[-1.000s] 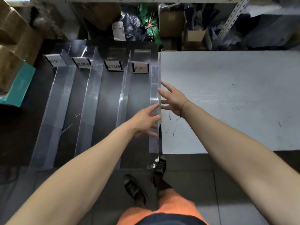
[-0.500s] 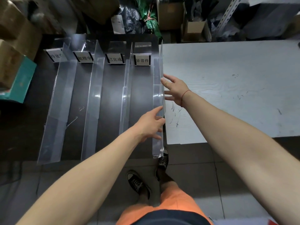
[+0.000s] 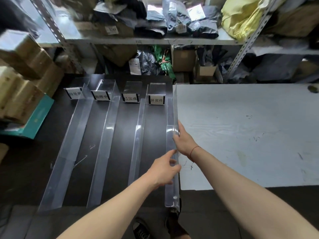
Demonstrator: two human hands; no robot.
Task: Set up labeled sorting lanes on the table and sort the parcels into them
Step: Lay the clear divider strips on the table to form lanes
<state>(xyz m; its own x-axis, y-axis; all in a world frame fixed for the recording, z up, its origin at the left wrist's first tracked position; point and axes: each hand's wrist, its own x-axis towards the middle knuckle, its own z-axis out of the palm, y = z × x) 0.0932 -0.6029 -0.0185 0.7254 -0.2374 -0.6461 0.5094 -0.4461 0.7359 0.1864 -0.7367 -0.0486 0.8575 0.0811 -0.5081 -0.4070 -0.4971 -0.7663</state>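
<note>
- Clear acrylic dividers stand on the dark table (image 3: 34, 157); the rightmost divider (image 3: 171, 118) runs along the seam where the dark table meets the white table (image 3: 241, 135).
- Left hand (image 3: 164, 171): fingers curled loosely around the near part of the rightmost divider's upright wall, thumb on the lane side.
- Right hand (image 3: 183, 140): fingers laid against the same wall farther along, appearing to pinch its top edge; exact finger closure is partly hidden by the glare of the plastic.
- Progress, lanes: four label stands (image 3: 156, 100) sit at the far end, one per lane. The dividers appear placed, so setup looks almost complete.
- Progress, sorting: no parcel lies in any lane. Parcels (image 3: 181, 23) are piled on the shelving (image 3: 120, 41) behind, so sorting has not begun.
- Edges: the divider's near end overhangs the table's front edge.
- Open room: the white table offers broad free surface to the right; stacked cartons (image 3: 22, 80) crowd the left side.
</note>
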